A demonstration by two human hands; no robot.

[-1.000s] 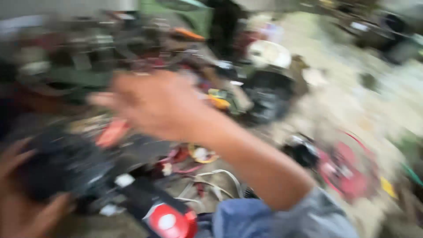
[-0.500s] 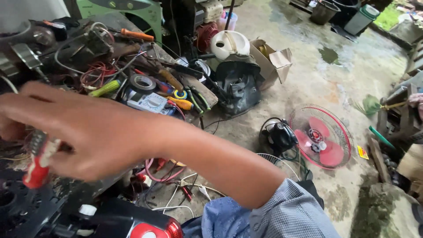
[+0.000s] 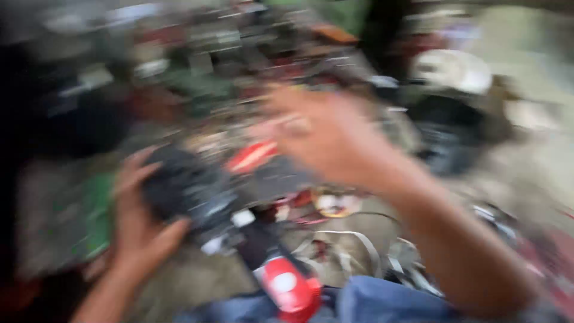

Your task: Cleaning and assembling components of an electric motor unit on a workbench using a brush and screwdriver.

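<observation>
Black motor body (image 3: 185, 188), axis running 10-to-4 o'clock, gripped by left hand (image 3: 134, 230); right hand (image 3: 326, 134) spread empty at 2 o'clock, farther.

Motor housing (image 3: 185, 188) left of raised right hand (image 3: 332, 137).

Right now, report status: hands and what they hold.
Left hand grips black motor housing. Right hand open, raised above clutter, holding nothing clear. Frame heavily blurred.
</observation>
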